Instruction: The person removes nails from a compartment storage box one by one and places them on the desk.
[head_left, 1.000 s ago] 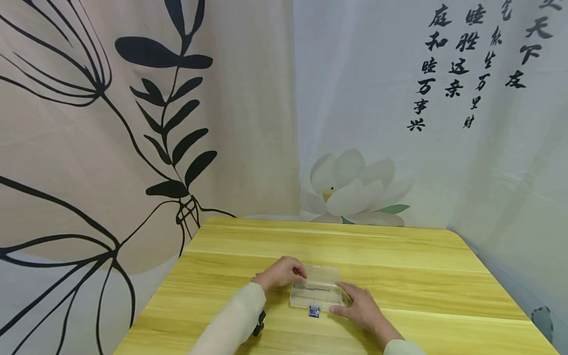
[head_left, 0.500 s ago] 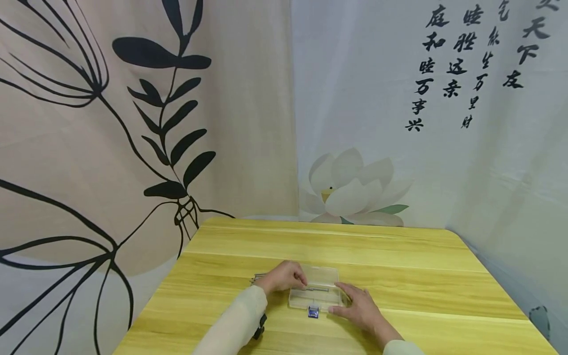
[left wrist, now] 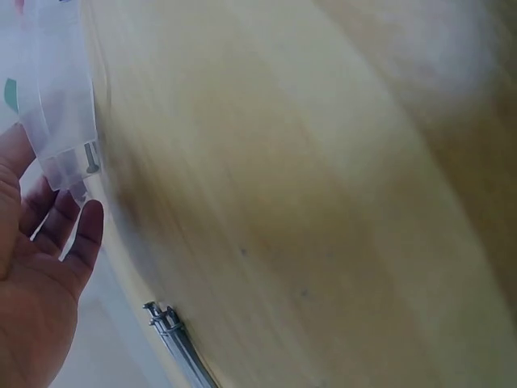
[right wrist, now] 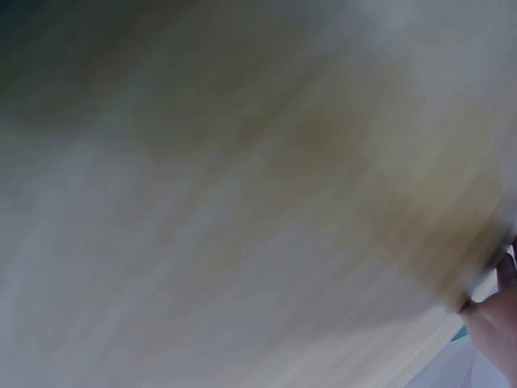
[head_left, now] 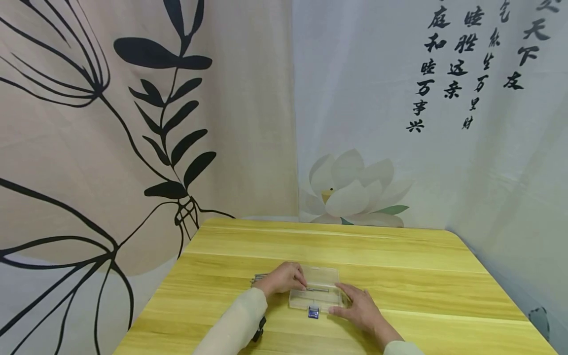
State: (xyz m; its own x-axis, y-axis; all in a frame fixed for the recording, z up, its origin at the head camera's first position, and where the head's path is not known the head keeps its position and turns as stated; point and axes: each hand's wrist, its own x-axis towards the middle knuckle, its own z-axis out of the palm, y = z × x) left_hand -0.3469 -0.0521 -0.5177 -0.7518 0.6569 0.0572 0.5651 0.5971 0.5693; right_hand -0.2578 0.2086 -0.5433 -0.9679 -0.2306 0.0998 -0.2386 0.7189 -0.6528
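An open clear plastic box [head_left: 316, 299] lies on the wooden table, its lid [head_left: 320, 275] folded back to the far side. In it rests a thin metal nail [head_left: 318, 290]. My left hand [head_left: 284, 277] is at the box's left end, bent fingertips by the nail's left end; whether they pinch anything is hidden. The left wrist view shows its fingers [left wrist: 56, 222] curled near the box's end. My right hand [head_left: 361, 308] holds the box's right side, thumb at the near corner and fingers at the far one. A small blue square piece [head_left: 313, 312] sits at the box's front edge.
Left of the box, partly behind my left hand, lies a bundle of several metal nails [left wrist: 174, 335] with flat heads. The yellow wooden table [head_left: 426, 276] reaches back to a printed curtain [head_left: 248, 123]. A black strap [head_left: 260, 329] shows under the left sleeve.
My left hand has come down slightly toward the box's left end, and the nail bundle behind it has come into view. The right hand and the box stay in place.
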